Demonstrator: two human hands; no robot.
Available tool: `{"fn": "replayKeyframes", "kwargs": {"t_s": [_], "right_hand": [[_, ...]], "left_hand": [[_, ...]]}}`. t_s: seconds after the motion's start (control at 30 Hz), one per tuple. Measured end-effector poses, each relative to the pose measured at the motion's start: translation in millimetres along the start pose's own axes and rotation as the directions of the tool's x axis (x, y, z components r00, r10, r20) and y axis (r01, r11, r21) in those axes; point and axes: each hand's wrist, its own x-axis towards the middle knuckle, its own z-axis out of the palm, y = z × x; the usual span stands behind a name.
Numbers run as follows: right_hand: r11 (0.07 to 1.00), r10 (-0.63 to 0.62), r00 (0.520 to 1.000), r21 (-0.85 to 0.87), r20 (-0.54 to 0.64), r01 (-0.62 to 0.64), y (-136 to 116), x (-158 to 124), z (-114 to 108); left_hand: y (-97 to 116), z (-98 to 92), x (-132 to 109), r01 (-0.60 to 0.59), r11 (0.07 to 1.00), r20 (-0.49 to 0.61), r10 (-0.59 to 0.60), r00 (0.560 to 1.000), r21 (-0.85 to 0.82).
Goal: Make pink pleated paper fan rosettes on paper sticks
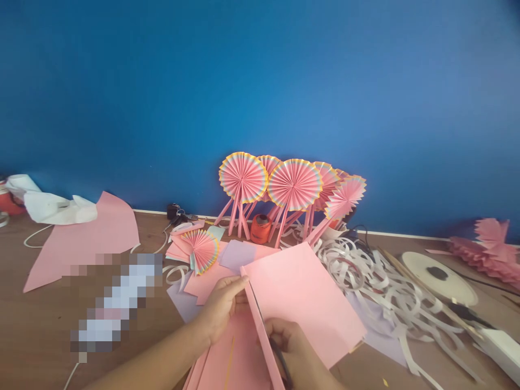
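Note:
A pink paper sheet (304,303) is held up in front of me, with a narrow strip (262,336) along its left side. My left hand (219,306) pinches the top of this strip between thumb and fingers. Lower down, my right hand (290,341) is closed round scissors (281,362); their dark handle shows below the fingers, and a thin dark blade lies between strip and sheet. Part of the scissors is hidden by the paper and the hand. Beneath my hands lie more pink sheets (217,357).
Several pleated paper fans (294,184) on pink sticks lean against the blue wall. Curled white paper strips (377,287) heap at the right, beside a round white disc (439,279). An orange spool (260,229) stands behind. Large pink paper (89,238) lies left, near a blurred-out patch.

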Motion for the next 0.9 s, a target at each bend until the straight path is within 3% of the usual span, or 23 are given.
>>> {"fn": "replayKeyframes", "kwargs": {"t_s": [0.2, 0.43, 0.9], "right_hand": [[0.999, 0.024, 0.999, -0.022, -0.028, -0.025, 0.5, 0.9, 0.5], [0.999, 0.024, 0.999, 0.041, -0.03, -0.023, -3.1, -0.4, 3.3], [1.0, 0.013, 0.999, -0.024, -0.049, -0.014, 2.7, 2.5, -0.3]], "left_hand": [[1.3, -1.7, 2.5, -0.05, 0.999, -0.023, 0.049, 0.999, -0.014], [-1.8, -3.5, 2.1, -0.011, 0.999, 0.003, 0.011, 1.0, 0.03], [-1.0, -1.1, -0.6, 0.023, 0.997, 0.018, -0.024, 1.0, 0.079]]}}
